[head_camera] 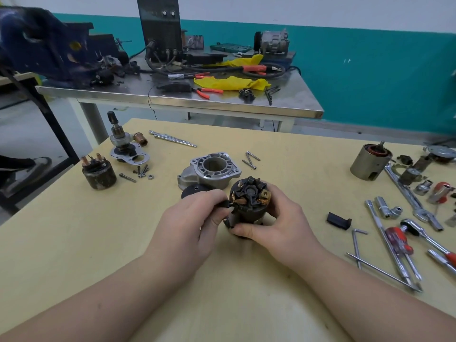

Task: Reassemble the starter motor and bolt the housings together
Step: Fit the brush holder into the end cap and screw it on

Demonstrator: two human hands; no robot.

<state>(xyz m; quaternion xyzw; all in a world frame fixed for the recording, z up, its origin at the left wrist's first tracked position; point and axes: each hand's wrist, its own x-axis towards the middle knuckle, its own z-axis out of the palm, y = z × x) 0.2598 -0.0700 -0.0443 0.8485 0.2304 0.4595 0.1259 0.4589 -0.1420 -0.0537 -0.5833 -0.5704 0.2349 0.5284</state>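
— Where is the motor [249,206] held?

— It is held upright over the middle of the table [74,238], brush end up, with copper brushes seen on top. It is gripped by the right hand [278,218], fingers wrapped round the far side and the thumb pressed low on the near side.

— And the left hand [195,218]?

— A small black grommet [225,203] at the motor's left edge is pinched between its thumb and fingers.

— What is seen just behind?

— The aluminium housing [212,171] is stood open end up, touching nothing that can be made out except a black cap [195,190] lying beside it, partly hidden by the left hand.

— And to the left?

— The solenoid [98,172] is stood near the edge, with loose bolts [142,171] beside it. The pinion [121,141] is set upright on a plate further back.

— To the right?

— A second motor body [370,161] is stood well apart, and ratchets, sockets and a screwdriver [399,243] are spread along the right edge. Two long bolts [251,160] are laid behind the housing.
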